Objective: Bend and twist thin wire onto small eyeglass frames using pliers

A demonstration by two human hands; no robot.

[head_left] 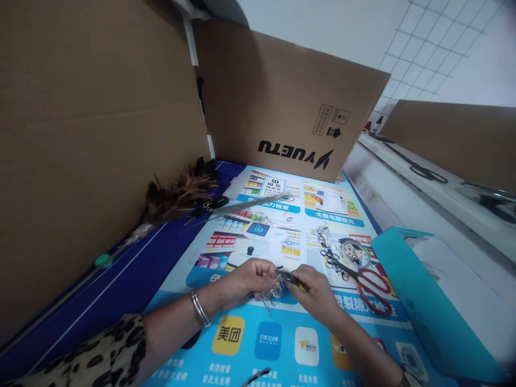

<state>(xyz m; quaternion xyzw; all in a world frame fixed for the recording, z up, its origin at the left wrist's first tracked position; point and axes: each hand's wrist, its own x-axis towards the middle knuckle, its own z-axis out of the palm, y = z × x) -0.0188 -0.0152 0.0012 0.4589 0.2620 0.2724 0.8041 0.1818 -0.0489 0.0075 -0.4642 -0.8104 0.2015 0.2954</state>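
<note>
Cardboard (290,102) borders the worktop (165,255) behind and left; angled inward, left fingers (264,267) pinch wires (275,293), right fingers (298,295) wrap pliers (287,277).

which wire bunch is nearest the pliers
The looped wire in the left hand, beside the tip of the pliers; the straight bundle and the bent pieces by the red-handled scissors lie farther off.

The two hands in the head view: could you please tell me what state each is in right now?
Left hand: closed, holding a bunch of thin wire.
Right hand: closed, holding pliers.
</note>
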